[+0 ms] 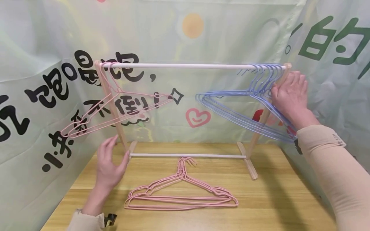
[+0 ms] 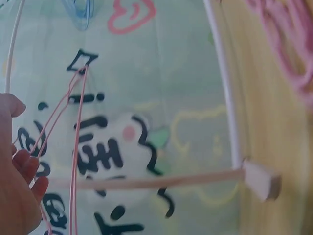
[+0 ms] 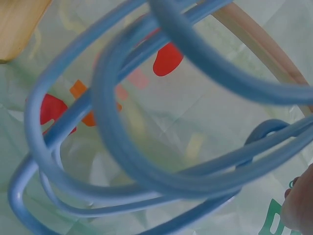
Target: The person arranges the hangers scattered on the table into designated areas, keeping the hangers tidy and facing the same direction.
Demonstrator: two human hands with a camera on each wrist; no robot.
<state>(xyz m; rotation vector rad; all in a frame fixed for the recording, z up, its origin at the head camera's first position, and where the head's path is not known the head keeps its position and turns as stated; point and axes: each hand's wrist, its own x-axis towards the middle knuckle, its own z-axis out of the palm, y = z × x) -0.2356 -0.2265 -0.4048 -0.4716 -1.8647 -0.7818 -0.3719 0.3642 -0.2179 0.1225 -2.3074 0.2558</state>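
Observation:
My right hand [image 1: 290, 93] is at the upper right post [image 1: 264, 118] of a small clothes rack, close beside the necks of several blue hangers [image 1: 228, 93] on the top rail. Its fingertips are hidden in the head view, so I cannot tell what they grip. In the right wrist view, looped ends of the blue hangers [image 3: 117, 122] fill the picture. My left hand [image 1: 111, 163] is beside the lower left post [image 1: 114, 112], fingers relaxed and holding nothing. Above it, pink hangers [image 1: 121, 120] hang at the rail's left end.
A stack of pink hangers [image 1: 182, 192] lies on the wooden table [image 1: 260, 211] in front of the rack. The white top rail [image 1: 179, 66] and lower rail [image 1: 188, 155] span the two posts. A printed cloth [image 1: 162, 35] hangs behind and at the sides.

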